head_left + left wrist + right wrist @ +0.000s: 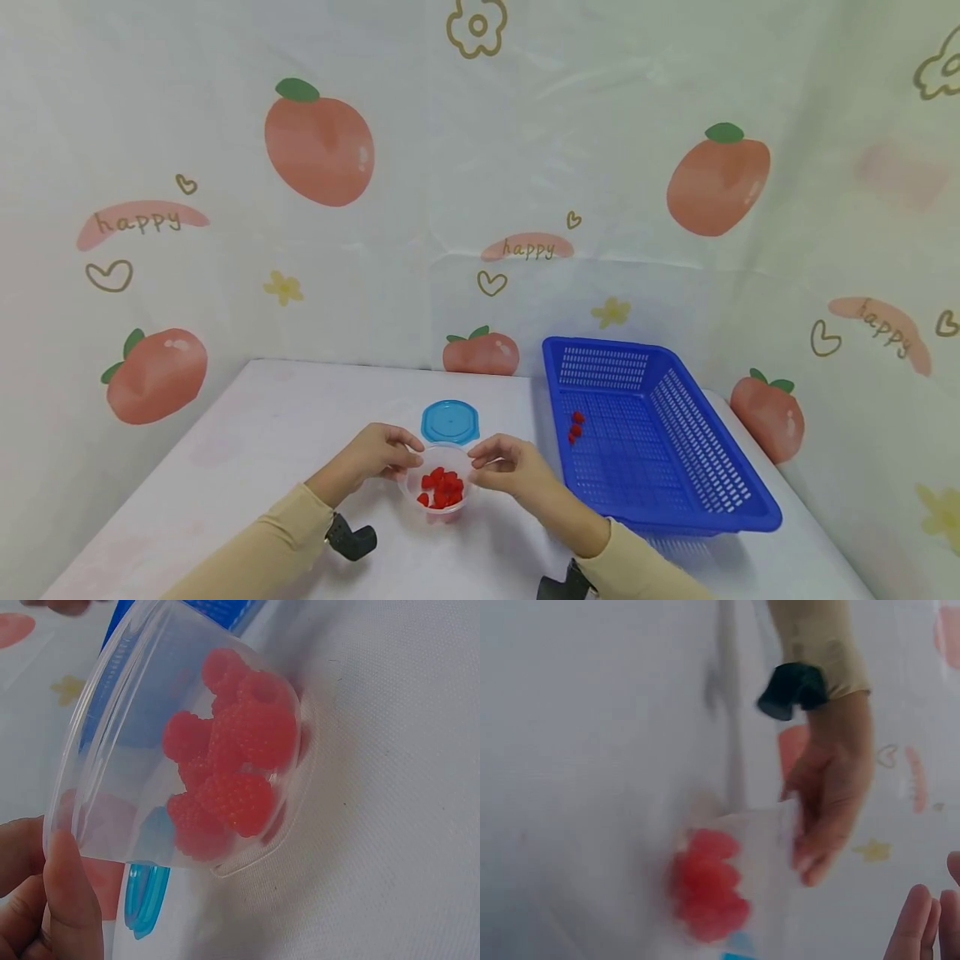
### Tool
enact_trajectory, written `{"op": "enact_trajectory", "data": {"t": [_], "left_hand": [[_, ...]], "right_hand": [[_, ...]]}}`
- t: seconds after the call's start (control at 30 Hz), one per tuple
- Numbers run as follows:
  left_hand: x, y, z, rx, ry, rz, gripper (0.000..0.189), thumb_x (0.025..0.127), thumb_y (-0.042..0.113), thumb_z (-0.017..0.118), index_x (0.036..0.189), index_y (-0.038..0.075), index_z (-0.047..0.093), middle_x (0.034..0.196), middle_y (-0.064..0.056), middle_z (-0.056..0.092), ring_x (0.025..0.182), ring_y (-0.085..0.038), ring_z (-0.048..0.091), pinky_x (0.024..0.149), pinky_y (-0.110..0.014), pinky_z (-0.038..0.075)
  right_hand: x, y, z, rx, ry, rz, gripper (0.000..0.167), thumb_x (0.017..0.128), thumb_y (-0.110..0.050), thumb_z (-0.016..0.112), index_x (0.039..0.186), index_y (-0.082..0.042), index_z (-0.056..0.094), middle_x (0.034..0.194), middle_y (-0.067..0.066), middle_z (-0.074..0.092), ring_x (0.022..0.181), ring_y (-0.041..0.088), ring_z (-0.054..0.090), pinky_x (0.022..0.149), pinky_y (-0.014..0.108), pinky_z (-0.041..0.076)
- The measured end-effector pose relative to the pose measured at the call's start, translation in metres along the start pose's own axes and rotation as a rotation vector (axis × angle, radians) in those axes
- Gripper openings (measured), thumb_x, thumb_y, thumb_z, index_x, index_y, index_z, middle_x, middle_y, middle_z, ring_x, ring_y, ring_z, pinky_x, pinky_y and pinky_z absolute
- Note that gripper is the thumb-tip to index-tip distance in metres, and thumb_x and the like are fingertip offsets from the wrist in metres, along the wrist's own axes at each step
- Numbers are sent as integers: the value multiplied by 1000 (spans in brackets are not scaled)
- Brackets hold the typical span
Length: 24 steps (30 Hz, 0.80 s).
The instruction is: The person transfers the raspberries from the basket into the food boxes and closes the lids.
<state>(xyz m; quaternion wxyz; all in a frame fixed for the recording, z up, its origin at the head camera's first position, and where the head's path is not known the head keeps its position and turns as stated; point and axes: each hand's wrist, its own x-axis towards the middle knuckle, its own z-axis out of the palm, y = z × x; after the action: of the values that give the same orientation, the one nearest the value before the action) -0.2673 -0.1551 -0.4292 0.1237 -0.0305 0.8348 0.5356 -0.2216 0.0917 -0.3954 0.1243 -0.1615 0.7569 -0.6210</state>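
A clear round plastic tub (452,457) stands on the table with several red raspberries (447,485) inside, bunched at its bottom in the left wrist view. My left hand (378,452) pinches the tub's rim on its left side, thumb and fingers (69,885) closing on the edge. Across from it, my right hand (517,473) hovers by the right side of the rim. Its fingers (913,926) are loosely extended and hold nothing. Just behind the tub lies a light blue lid (450,422), flat on the table.
To the right sits a large blue plastic basket (678,527) with slotted walls. A few more raspberries (576,430) lie along its left side. The white table (300,400) meets a fruit-printed backdrop (420,167) behind. Dark wrist cameras (351,537) hang below the sleeves.
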Motion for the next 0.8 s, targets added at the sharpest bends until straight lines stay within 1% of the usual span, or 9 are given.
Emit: {"op": "enact_trajectory", "data": {"t": [0.07,0.13,0.23,0.3,0.43,0.5,0.6,0.67,0.8], "left_hand": [[0,0,0,4,6,0,21,81,14,77,98,5,70,73,-7,63,56,-17,54,57,-24,53],[0,0,0,6,11,-4,21,81,15,78,98,6,70,74,-7,62,57,-17,54,57,-24,54],[0,0,0,7,12,-11,22,81,15,78,99,6,70,75,-7,62,58,-17,54,58,-24,54],[0,0,0,9,12,-14,22,81,15,78,99,6,70,75,-7,61,58,-17,54,58,-24,54],[0,-1,0,10,9,-14,22,81,15,78,99,6,70,75,-7,62,59,-16,54,58,-23,54],[0,0,0,7,8,-16,22,81,15,78,99,6,70,75,-7,62,59,-16,54,58,-23,54],[0,1,-1,10,5,-18,22,81,15,77,100,5,70,76,-7,62,60,-16,55,59,-23,54],[0,1,-1,12,6,-18,23,81,15,77,100,5,70,76,-7,62,60,-16,55,58,-23,54],[-1,2,-1,-9,1,-12,21,81,14,77,99,5,70,73,-7,62,56,-15,54,57,-22,53]], "right_hand": [[-5,-12,-8,-1,-10,-24,31,86,-9,70,111,7,59,99,11,64,86,15,63,82,27,56],[-8,-25,-20,0,7,-52,30,86,-10,71,110,5,60,98,7,63,87,15,63,83,27,55],[-7,-42,-42,12,84,-101,27,85,-8,72,108,2,61,98,4,62,87,14,64,83,26,54],[-4,-51,-60,20,151,-129,24,86,-7,71,107,-1,61,98,2,62,87,13,64,83,25,54],[7,-62,-101,35,259,-167,17,90,-10,68,106,-11,61,94,-5,62,89,9,64,85,22,54],[13,-64,-120,45,296,-175,15,91,-13,67,105,-15,61,94,-7,61,90,8,63,85,21,54],[23,-60,-143,38,326,-165,15,93,-18,66,106,-17,60,95,-7,59,93,7,61,85,18,53],[29,-55,-153,8,333,-158,17,93,-19,65,108,-15,60,95,-7,59,92,7,61,84,17,53],[41,-38,-166,-109,332,-120,30,93,-19,65,117,-3,57,97,-5,58,90,3,62,82,18,53]]}}
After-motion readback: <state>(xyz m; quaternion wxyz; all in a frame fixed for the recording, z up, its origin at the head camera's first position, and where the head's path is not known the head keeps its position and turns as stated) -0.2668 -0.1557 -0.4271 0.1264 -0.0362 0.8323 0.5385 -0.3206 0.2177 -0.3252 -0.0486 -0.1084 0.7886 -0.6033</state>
